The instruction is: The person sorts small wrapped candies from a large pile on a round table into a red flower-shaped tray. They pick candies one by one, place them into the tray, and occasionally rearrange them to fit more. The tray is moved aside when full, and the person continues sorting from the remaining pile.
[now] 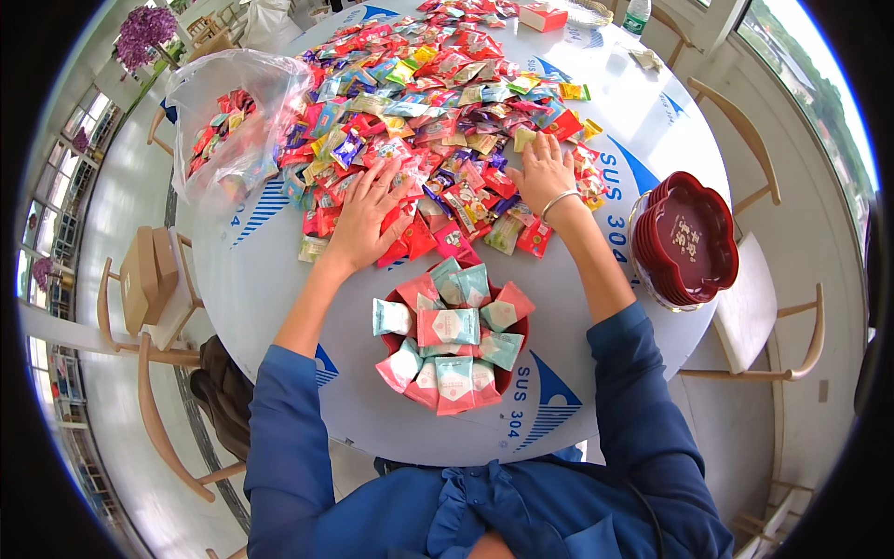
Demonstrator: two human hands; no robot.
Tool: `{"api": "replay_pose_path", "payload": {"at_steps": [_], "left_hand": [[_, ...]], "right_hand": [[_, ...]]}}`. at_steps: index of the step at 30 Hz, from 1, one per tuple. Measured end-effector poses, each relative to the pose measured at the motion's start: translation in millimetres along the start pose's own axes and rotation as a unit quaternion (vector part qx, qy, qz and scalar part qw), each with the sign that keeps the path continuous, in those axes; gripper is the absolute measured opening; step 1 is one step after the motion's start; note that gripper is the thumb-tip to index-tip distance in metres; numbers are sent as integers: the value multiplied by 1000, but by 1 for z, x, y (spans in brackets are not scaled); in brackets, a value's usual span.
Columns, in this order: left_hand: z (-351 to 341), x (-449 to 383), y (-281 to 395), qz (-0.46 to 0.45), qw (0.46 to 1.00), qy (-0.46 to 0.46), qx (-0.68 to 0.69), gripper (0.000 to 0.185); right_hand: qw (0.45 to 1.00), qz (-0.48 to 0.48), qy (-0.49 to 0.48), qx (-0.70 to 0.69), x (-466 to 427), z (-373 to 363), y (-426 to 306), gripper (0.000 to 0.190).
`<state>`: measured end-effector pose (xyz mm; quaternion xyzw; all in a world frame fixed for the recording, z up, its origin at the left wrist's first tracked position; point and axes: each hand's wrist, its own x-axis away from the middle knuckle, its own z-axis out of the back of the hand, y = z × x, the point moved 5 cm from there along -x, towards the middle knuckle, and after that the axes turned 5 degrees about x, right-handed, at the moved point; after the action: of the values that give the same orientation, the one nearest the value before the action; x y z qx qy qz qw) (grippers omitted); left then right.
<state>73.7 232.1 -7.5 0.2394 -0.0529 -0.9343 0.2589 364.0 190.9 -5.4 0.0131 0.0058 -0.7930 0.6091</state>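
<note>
A broad heap of wrapped candies in red, yellow, blue and purple covers the table's middle. On its near left part rests my left hand, palm down with the fingers spread. My right hand, a bangle at its wrist, lies palm down on the near right part, fingertips by a pale yellow packet. What lies under both palms is hidden. Between my forearms stands a red bowl filled with pink and pale green packets, arranged around its rim and across its centre.
A stack of dark red flower-shaped trays stands near the right edge of the round metal table. At the left, a clear plastic bag holds more candies. A red box and a water bottle stand at the back. Wooden chairs surround the table.
</note>
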Motion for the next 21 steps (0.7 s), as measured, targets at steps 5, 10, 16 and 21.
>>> {"api": "replay_pose_path", "payload": {"at_steps": [5, 10, 16, 21], "left_hand": [[18, 12, 1, 44, 995, 93, -13, 57], [21, 48, -5, 108, 989, 85, -54, 55], [19, 64, -2, 156, 983, 94, -31, 58], [13, 67, -6, 158, 982, 97, -20, 63]], "right_hand": [[949, 262, 117, -130, 16, 13, -39, 64], [956, 271, -30, -111, 19, -7, -50, 70], [966, 212, 64, -130, 4, 12, -4, 65], [992, 81, 57, -73, 18, 34, 18, 66]]}}
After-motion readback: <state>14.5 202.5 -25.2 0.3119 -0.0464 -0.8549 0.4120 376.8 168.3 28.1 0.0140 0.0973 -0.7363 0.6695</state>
